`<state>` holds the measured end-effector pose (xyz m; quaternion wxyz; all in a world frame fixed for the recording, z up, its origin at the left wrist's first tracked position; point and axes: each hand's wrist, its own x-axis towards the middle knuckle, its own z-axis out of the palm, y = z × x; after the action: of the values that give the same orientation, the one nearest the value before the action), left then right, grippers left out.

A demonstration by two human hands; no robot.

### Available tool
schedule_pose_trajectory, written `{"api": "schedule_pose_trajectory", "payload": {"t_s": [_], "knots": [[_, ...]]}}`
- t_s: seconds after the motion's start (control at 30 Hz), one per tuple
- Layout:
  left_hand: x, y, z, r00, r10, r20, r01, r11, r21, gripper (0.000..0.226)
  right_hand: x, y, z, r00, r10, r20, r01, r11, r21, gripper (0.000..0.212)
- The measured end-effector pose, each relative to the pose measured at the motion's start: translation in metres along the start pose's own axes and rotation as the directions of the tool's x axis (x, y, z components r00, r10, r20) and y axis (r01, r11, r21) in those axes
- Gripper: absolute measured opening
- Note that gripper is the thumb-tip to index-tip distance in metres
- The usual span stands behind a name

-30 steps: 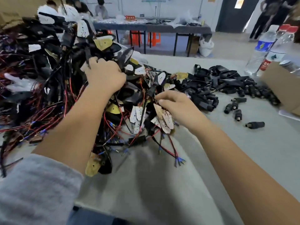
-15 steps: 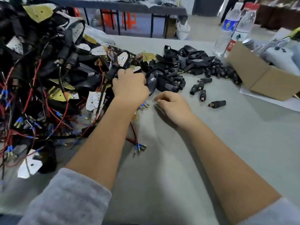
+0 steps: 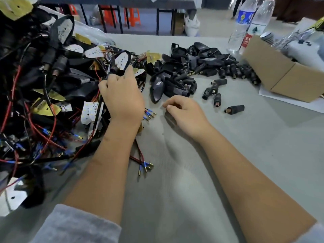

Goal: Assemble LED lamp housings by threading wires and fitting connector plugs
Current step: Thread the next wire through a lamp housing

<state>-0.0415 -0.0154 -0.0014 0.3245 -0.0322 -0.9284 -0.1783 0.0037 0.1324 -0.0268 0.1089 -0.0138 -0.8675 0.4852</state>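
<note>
Your left hand [image 3: 122, 95] has its fingers curled round a black wire [image 3: 112, 67] at the edge of the tangled pile [image 3: 43, 85]. Your right hand [image 3: 185, 113] rests loosely curled on the table [image 3: 228, 155], holding nothing, loose connector plugs [image 3: 217, 99] just beyond it.

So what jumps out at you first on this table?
The big tangle of wires heaped on the left, where the left hand grips a black wire. Right of it lies a pile of black housings, with the right hand resting on the table nearby, fingers curled.
</note>
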Motion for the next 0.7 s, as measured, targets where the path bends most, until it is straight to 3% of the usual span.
{"api": "schedule_pose_trajectory", "payload": {"t_s": [0.1,0.2,0.27,0.33,0.37,0.47,0.53,0.6,0.7], "knots": [[-0.001,0.017,-0.012,1.0,-0.017,-0.001,0.016,0.973,-0.229,0.047,-0.003,0.0,-0.002,0.999,-0.022,-0.05,0.025,0.997,0.07,0.037],[-0.015,0.046,-0.018,0.994,0.105,0.03,-0.073,0.837,-0.542,0.043,-0.006,-0.002,-0.005,0.991,-0.082,-0.102,0.101,0.975,0.196,0.065],[-0.029,0.066,-0.018,0.968,0.247,0.049,-0.151,0.723,-0.674,0.038,-0.008,-0.003,-0.011,0.983,-0.083,-0.161,0.133,0.935,0.329,0.05],[-0.04,0.078,-0.013,0.934,0.355,0.051,-0.22,0.681,-0.698,0.032,-0.008,-0.002,-0.018,0.964,-0.039,-0.263,0.129,0.934,0.334,0.019],[-0.043,0.08,-0.009,0.921,0.386,0.056,-0.237,0.668,-0.706,0.032,-0.008,0.0,-0.021,0.954,-0.005,-0.3,0.107,0.939,0.327,0.014],[-0.047,0.081,-0.006,0.887,0.458,0.063,-0.246,0.583,-0.775,0.039,-0.009,0.003,-0.024,0.941,0.137,-0.309,0.024,0.885,0.465,0.024],[-0.047,0.079,-0.003,0.88,0.475,0.029,-0.287,0.578,-0.763,0.039,-0.009,0.0,-0.024,0.933,0.221,-0.284,-0.029,0.833,0.553,0.027],[-0.042,0.072,0.002,0.896,0.429,0.11,-0.211,0.632,-0.745,0.04,-0.008,-0.003,-0.026,0.933,0.222,-0.283,-0.004,0.792,0.61,0.031],[-0.028,0.056,0.008,0.853,0.438,0.284,-0.161,0.739,-0.655,0.04,-0.007,-0.003,-0.032,0.94,0.217,-0.263,0.062,0.649,0.758,0.039]]}}
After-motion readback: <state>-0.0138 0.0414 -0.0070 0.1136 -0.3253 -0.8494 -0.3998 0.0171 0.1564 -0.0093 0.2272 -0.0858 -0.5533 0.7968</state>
